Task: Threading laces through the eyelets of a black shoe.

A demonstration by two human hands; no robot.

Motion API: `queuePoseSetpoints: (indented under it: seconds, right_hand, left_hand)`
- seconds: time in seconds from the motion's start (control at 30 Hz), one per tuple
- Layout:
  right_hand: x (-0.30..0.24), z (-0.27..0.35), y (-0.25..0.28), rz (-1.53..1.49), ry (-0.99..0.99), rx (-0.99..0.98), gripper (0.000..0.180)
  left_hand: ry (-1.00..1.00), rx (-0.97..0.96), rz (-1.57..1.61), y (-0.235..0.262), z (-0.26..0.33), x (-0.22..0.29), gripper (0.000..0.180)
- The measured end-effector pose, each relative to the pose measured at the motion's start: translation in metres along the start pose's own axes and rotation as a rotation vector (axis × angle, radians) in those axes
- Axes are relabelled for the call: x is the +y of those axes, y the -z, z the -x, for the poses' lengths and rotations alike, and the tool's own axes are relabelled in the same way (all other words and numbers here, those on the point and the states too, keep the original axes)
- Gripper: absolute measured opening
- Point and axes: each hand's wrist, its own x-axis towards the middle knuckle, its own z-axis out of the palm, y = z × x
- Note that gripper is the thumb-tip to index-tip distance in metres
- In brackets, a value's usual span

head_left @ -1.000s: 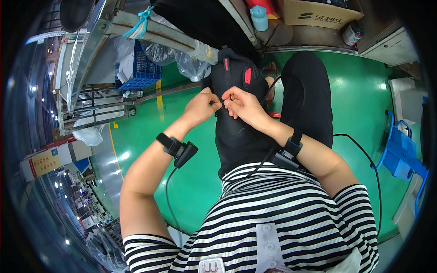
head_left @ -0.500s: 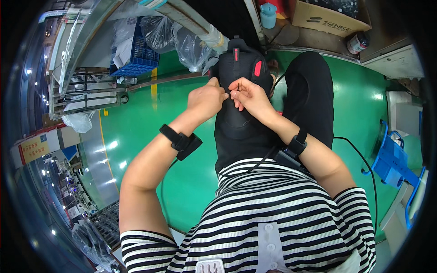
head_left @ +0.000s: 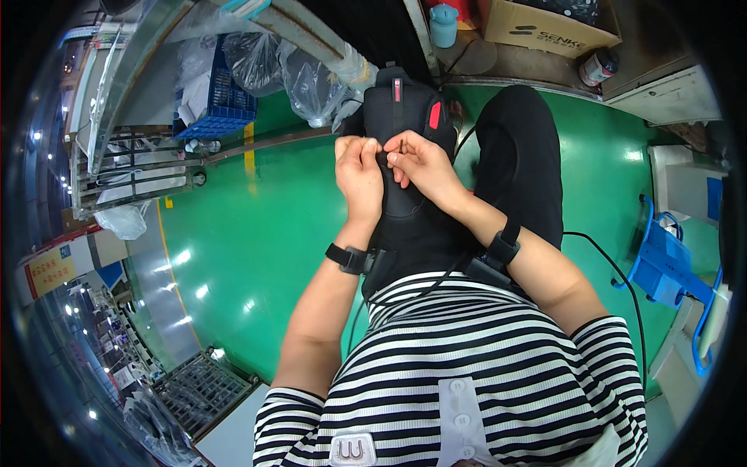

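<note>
A black fabric bag [head_left: 401,105] with a red side patch and a red-marked loop rests over my left leg. My left hand [head_left: 360,175] is at its near left edge, fingers curled and thumb side toward the other hand; its fingertips are partly hidden. My right hand [head_left: 424,165] is close beside it, thumb and forefinger pinched together over the bag's near end. A thin dark bit shows at the right fingertips, too small to name. The two hands' fingertips almost meet.
A blue crate [head_left: 226,101] and clear plastic bags [head_left: 311,86] are at the upper left, near a metal rack [head_left: 140,167]. A cardboard box [head_left: 545,27], a light-blue bottle [head_left: 443,26] and a dark jar [head_left: 597,68] stand at the far right. A blue frame [head_left: 665,261] stands at right.
My left hand has turned more upright, and its forearm has swung inward toward my body's middle. The right hand stays pinched in nearly the same place. The whole view has shifted slightly.
</note>
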Motion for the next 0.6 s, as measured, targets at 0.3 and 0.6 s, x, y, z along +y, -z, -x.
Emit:
queuePoseSetpoints:
  seconds: [0.3,0.6]
  right_hand:
    - [-0.034,-0.013,-0.010,0.241,-0.231,-0.019,0.013]
    - [-0.088,0.013,-0.024,0.288,-0.284,-0.321,0.015]
  left_hand:
    - [0.212,-0.139,0.508,0.053,0.014,-0.053,0.045]
    - [0.253,-0.947,-0.281,0.088,0.015,-0.081,0.031]
